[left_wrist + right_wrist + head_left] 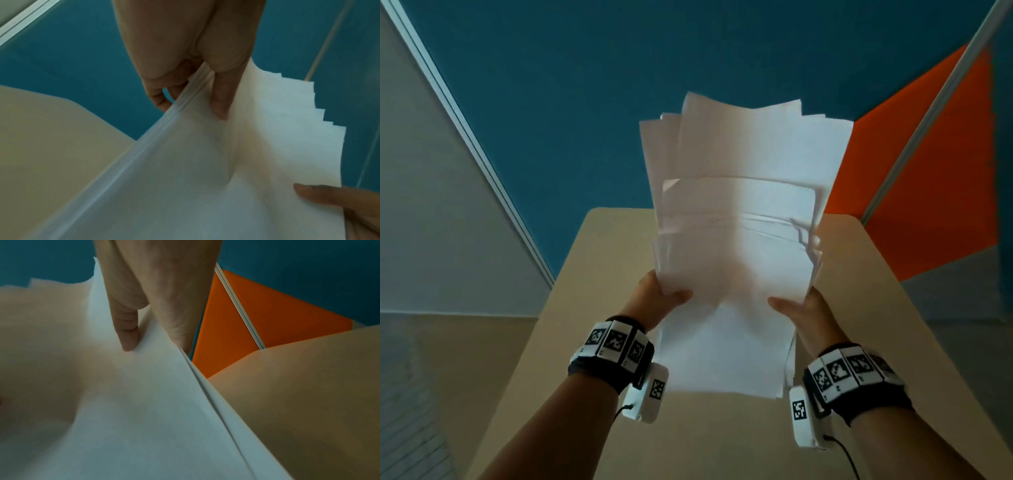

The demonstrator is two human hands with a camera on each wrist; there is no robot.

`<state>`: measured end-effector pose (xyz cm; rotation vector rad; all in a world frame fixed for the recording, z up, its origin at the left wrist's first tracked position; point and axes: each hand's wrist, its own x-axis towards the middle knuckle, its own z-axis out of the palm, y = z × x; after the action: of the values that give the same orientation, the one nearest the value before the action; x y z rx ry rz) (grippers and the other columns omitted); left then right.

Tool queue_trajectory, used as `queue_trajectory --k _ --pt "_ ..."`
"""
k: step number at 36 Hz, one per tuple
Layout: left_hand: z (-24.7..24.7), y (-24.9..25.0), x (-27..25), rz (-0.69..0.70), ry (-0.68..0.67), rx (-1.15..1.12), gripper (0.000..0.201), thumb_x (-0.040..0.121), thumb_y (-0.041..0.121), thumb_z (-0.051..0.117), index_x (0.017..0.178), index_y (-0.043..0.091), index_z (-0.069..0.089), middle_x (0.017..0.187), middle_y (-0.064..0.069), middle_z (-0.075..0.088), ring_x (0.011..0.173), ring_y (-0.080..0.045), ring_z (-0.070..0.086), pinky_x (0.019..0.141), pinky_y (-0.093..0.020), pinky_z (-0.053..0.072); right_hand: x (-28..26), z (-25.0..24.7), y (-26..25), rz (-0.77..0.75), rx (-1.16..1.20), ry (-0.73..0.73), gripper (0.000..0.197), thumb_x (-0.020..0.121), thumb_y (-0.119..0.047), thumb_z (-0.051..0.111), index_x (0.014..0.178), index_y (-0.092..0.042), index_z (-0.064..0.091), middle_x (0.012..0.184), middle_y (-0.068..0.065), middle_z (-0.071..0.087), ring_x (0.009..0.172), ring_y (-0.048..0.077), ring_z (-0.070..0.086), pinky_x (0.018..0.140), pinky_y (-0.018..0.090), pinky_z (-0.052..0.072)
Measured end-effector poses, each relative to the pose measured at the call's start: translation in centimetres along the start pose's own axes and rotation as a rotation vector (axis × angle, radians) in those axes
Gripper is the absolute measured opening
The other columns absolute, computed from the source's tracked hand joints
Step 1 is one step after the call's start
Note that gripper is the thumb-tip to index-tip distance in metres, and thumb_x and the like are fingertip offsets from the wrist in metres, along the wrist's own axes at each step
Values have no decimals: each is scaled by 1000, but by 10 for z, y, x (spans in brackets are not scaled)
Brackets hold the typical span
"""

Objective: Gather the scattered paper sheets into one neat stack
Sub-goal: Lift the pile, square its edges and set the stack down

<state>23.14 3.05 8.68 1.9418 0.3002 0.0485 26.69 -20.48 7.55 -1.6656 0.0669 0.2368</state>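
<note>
A loose stack of white paper sheets point(739, 240) is held up above the beige table point(599, 260), with its far edges uneven and staggered. My left hand point(657, 294) pinches the stack's left edge, thumb on top and fingers beneath. My right hand point(801, 308) pinches the right edge the same way. In the left wrist view the thumb presses on the paper sheets point(205, 162) and the fanned far corners show. In the right wrist view the thumb lies on the paper sheets point(133, 402) while the fingers are hidden under them.
Blue partition panels point(602, 85) stand behind the table, with an orange panel point(928, 171) at the right and a metal frame strip between them. A grey wall point(431, 205) lies to the left. Bare tabletop shows on both sides of the stack.
</note>
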Motion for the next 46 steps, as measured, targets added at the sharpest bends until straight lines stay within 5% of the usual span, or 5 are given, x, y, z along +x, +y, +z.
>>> queue_trajectory --k 7,18,26,30,46 --pt "0 25 -36 -15 28 -122 27 84 11 62 106 -5 63 98 -13 64 89 -18 58 63 -17 51 -36 5 -10 -34 -80 84 53 73 -20 71 122 -8 53 119 16 64 110 30 61 102 53 45" --pt "-3 42 -82 -25 86 -186 16 85 16 61 70 19 59 85 -15 61 81 -24 56 87 -52 50 -79 -12 -41 -245 -293 252 65 74 -16 75 128 5 46 130 18 56 124 27 50 97 23 34" --pt "-4 49 -112 23 113 -176 12 85 18 61 89 7 63 91 -19 64 89 -36 64 88 -54 50 -108 -38 -41 -358 -481 92 22 81 -12 68 89 -17 48 26 -10 30 29 -7 44 35 6 33" --pt "-2 34 -128 13 102 44 33 84 23 62 99 -6 64 91 -22 65 92 -42 65 84 -53 53 -124 -38 -26 -362 -565 40 55 84 -19 64 46 -18 25 22 -3 30 23 9 31 35 13 20" --pt "11 24 -158 -36 114 152 36 84 22 63 109 -4 60 109 -24 66 98 -35 63 83 -39 50 -147 -44 -6 -355 -528 66 59 83 -15 67 43 -22 23 22 -8 40 28 -2 44 38 8 34"
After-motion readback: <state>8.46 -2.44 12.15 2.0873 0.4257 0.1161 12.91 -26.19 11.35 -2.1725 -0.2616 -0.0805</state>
